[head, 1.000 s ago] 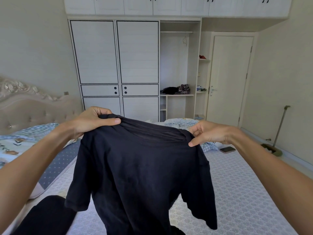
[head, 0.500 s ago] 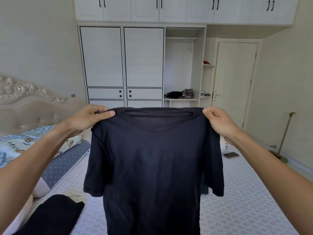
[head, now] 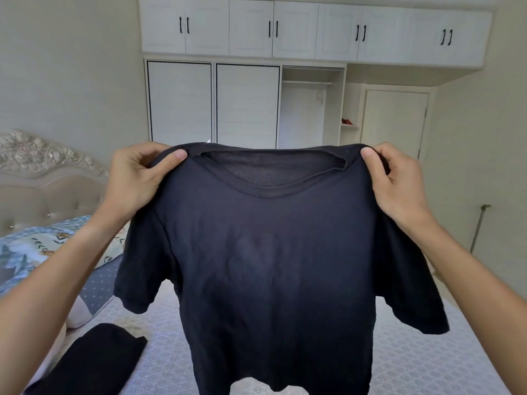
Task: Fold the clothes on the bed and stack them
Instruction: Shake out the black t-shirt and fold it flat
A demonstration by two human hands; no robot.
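The left hand (head: 137, 178) and the right hand (head: 396, 181) hold a dark T-shirt (head: 271, 266) up in the air over the bed (head: 427, 366). Each hand pinches one shoulder of the T-shirt, with the thumb in front and the fingers curled behind the cloth. The T-shirt hangs down flat and wide open, with a short sleeve drooping on each side. Its neck hole is at the top, between the two hands. Another dark cloth (head: 94, 360) lies on the bed at the bottom left, well apart from the T-shirt. A flowery pillow (head: 37, 249) sits on the left by the headboard (head: 48, 178). Behind the T-shirt stands a white wardrobe (head: 214, 104), and a white door (head: 396, 121) is on the right.
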